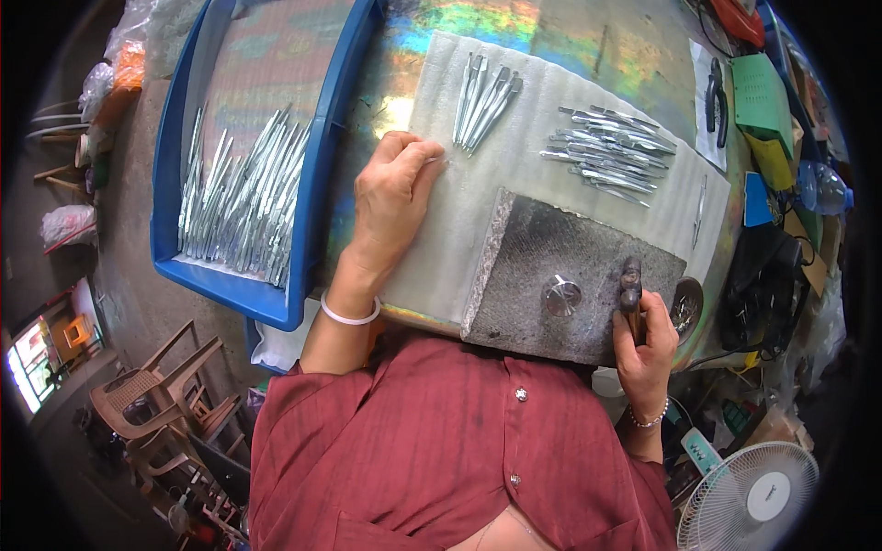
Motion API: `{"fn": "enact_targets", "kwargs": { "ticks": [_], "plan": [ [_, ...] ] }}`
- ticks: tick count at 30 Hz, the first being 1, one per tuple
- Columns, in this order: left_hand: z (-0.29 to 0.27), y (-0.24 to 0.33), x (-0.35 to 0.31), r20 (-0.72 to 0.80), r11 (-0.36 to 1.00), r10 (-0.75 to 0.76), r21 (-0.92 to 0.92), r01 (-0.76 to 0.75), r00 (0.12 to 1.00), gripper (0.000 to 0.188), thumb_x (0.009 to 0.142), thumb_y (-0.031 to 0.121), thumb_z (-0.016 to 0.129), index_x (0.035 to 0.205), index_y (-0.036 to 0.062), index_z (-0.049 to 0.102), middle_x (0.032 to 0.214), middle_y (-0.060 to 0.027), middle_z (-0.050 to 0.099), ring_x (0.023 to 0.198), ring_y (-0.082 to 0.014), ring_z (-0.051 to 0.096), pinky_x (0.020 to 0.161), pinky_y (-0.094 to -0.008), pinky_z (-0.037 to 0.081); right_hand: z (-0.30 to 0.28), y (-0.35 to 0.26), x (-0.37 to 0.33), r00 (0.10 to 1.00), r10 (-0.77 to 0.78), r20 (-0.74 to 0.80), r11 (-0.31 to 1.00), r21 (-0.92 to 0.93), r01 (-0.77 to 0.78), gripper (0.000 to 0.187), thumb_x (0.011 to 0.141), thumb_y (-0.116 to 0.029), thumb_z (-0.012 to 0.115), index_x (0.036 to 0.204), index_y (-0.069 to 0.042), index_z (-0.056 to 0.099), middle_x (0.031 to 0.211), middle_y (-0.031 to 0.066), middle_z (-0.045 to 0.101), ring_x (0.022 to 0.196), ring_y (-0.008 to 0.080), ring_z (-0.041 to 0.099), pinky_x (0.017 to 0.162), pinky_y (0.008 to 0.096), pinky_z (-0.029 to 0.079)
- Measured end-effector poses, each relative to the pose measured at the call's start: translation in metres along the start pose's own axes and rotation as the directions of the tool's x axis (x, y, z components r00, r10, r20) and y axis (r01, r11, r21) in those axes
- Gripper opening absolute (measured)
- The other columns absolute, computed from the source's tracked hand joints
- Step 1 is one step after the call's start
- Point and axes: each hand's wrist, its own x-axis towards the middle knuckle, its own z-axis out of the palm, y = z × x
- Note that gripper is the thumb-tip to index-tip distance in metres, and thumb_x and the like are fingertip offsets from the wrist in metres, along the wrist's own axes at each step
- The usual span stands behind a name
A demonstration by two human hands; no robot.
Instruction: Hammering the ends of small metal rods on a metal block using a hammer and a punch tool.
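Observation:
My left hand [393,188] is closed in a pinch above the white foam sheet [441,220]; what its fingertips hold, if anything, is too small to make out. Just beyond it lies a fanned bunch of slim silver tools, seemingly tweezers [482,106]. My right hand [646,344] grips a small hammer [630,286], its head over the right part of a dark, worn metal block [524,253]. A shiny round metal piece [561,296] sits on that block. Farther off, a second pile of silver tools [611,151] rests on the foam.
To the left, a blue tray [299,308] holds many similar silver tools. A bowl of small parts [686,308] stands right of the block. One slim tool [701,211] lies alone near black-handled pliers [715,101]. A fan [749,496] stands at lower right.

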Motion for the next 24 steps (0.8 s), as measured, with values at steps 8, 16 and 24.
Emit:
{"fn": "enact_targets", "kwargs": {
  "ticks": [8,16,24],
  "plan": [
    [0.005,0.004,0.004,0.028,1.0,-0.025,0.017,0.025,0.999,0.012,0.078,0.008,0.07,0.09,0.0072,0.067,0.089,-0.0094,0.061,0.078,-0.0272,0.063,0.065,-0.036,0.05,0.006,0.003,-0.002,0.998,0.027,-0.049,0.999,-0.022,-0.028,0.021,0.082,0.007,0.06,0.1,0.0,0.056,0.076,0.0004,0.044,0.062,0.0084,0.037,0.056,0.022,0.032],
    [0.0,0.006,0.002,0.026,0.999,-0.035,-0.034,0.036,0.999,0.012,0.079,0.004,0.068,0.091,0.0047,0.067,0.09,-0.0116,0.062,0.077,-0.0275,0.063,0.065,-0.0346,0.05,0.005,0.001,-0.001,0.998,0.013,-0.062,0.999,-0.03,-0.014,0.019,0.082,0.007,0.06,0.1,0.0,0.056,0.076,0.0023,0.045,0.063,0.0104,0.039,0.057,0.024,0.034],
    [-0.031,0.032,0.006,0.015,0.983,-0.12,-0.137,0.121,0.993,0.011,0.083,-0.001,0.066,0.093,0.0009,0.067,0.088,-0.0089,0.062,0.066,-0.0134,0.059,0.059,-0.0251,0.047,0.0,0.002,-0.002,0.996,-0.069,-0.049,0.997,0.013,0.07,0.02,0.086,0.004,0.058,0.105,0.002,0.055,0.08,0.0138,0.051,0.067,0.0275,0.052,0.062,0.0339,0.042]
  ]
}}
